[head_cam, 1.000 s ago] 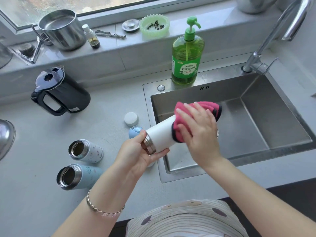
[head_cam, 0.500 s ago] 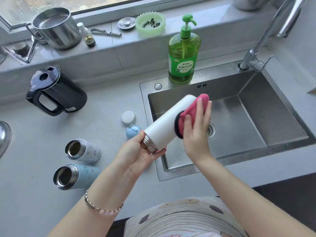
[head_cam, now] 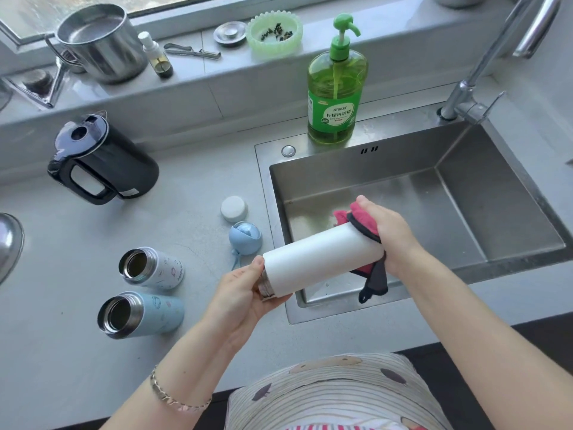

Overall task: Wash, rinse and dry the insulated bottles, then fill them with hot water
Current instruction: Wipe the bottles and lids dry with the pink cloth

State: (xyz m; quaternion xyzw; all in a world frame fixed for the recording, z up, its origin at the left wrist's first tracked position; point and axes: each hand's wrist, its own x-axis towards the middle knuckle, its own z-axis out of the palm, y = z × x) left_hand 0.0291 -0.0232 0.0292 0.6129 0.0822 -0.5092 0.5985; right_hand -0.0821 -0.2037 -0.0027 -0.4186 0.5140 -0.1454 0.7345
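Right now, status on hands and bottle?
Left hand grips white bottle neck. Right hand presses pink cloth on its base, over sink. Nothing blocking.

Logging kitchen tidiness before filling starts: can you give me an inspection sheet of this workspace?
Surface: grey countertop.
Job's things: white bottle held over sink; small white bottle and blue bottle uncapped on countertop; white cap, blue cap nearby; kettle behind.
Clutter: soap bottle on sink rim; steel mug, green dish on sill.
Grips: left hand holds white bottle's neck; right hand presses pink cloth on its base.
Cables: nothing seen.
Surroundings: faucet, window.
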